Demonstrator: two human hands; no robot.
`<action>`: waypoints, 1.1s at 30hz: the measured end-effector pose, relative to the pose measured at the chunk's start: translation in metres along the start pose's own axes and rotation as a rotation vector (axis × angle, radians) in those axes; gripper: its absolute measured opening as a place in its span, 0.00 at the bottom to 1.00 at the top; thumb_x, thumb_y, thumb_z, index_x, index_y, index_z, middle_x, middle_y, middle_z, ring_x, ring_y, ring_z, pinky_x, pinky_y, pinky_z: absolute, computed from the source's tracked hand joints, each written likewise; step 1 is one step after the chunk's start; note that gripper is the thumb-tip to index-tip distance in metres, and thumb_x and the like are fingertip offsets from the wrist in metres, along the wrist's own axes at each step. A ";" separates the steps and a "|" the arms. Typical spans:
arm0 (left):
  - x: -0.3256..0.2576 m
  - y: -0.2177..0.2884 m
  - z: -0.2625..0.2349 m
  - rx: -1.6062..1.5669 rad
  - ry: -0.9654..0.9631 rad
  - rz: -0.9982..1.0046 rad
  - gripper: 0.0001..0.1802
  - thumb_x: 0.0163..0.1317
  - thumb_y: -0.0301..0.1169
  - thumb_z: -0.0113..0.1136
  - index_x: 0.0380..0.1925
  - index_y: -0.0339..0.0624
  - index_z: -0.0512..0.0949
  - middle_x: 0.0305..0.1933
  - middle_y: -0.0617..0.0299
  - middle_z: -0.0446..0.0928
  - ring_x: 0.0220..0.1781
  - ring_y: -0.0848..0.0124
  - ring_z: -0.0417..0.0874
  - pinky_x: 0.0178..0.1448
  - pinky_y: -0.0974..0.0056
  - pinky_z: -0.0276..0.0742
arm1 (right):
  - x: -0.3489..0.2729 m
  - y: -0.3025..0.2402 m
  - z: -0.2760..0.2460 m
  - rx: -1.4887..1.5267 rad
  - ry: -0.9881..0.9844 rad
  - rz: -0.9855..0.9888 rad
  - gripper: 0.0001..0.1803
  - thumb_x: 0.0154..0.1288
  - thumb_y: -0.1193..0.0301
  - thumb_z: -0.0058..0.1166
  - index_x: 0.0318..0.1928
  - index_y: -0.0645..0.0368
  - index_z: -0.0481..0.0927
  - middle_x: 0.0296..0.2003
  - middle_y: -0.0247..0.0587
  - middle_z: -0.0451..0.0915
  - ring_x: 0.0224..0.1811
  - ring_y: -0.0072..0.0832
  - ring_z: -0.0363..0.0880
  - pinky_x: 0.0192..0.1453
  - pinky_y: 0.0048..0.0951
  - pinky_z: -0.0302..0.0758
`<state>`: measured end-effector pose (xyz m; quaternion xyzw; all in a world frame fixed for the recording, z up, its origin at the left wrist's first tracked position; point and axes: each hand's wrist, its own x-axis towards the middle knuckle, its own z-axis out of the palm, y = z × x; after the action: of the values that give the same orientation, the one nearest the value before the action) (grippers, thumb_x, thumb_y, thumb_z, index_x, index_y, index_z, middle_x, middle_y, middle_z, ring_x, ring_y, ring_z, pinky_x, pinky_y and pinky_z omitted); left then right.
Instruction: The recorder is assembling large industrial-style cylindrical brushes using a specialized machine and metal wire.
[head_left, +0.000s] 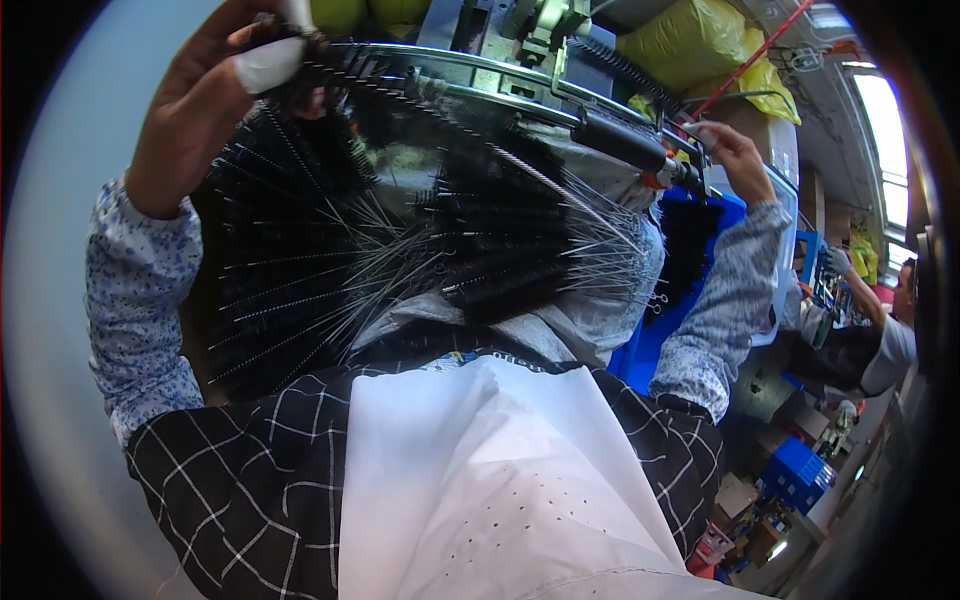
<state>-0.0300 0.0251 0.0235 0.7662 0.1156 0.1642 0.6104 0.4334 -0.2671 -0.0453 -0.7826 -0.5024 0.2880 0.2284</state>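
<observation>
My left hand (205, 95), with white wrapping on its fingertips, is closed around the bristled end of a black twisted-wire brush (400, 95). The brush slants down to the right, its bare wire stem crossing above my lap. At the right end of a metal machine (500, 65), my right hand (735, 160) has its fingers pinched together. They are close to the end of another dark brush (630, 70) lying along the machine; what they grip is too small to tell. Several black wire brushes (290, 240) fan out below, with a second bundle (510, 220) beside them on pale sheeting.
A blue bin (635, 350) at my right contains black brushes with looped wire ends. Yellow sacks (690, 40) stand behind the machine. A black roller (620, 140) projects toward me. Farther right, another person (880, 330) works near boxes and blue crates (795, 475).
</observation>
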 end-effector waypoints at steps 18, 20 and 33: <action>0.070 -0.094 0.004 0.851 -0.052 -0.348 0.25 0.48 0.38 0.60 0.42 0.40 0.62 0.36 0.58 0.71 0.39 0.69 0.73 0.42 0.71 0.70 | 0.072 -0.068 0.119 -0.675 0.425 0.095 0.17 0.59 0.62 0.43 0.50 0.42 0.70 0.39 0.34 0.76 0.40 0.32 0.70 0.45 0.33 0.65; 0.065 -0.099 0.002 0.593 -0.065 -0.344 0.22 0.48 0.35 0.60 0.39 0.39 0.63 0.35 0.60 0.71 0.37 0.72 0.73 0.41 0.72 0.69 | 0.077 -0.069 0.116 -0.688 0.408 0.116 0.17 0.59 0.61 0.42 0.50 0.41 0.70 0.39 0.33 0.76 0.40 0.32 0.69 0.46 0.33 0.65; 0.037 -0.050 0.023 0.107 0.028 -0.358 0.12 0.49 0.27 0.53 0.35 0.47 0.66 0.31 0.69 0.71 0.27 0.86 0.66 0.26 0.81 0.62 | 0.103 -0.047 0.112 -0.759 0.361 0.069 0.19 0.61 0.63 0.40 0.54 0.38 0.65 0.44 0.31 0.72 0.46 0.29 0.65 0.52 0.35 0.58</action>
<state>0.0140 0.0292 -0.0254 0.7623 0.2672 0.0572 0.5868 0.3598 -0.1467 -0.1192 -0.8654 -0.4984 -0.0520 -0.0016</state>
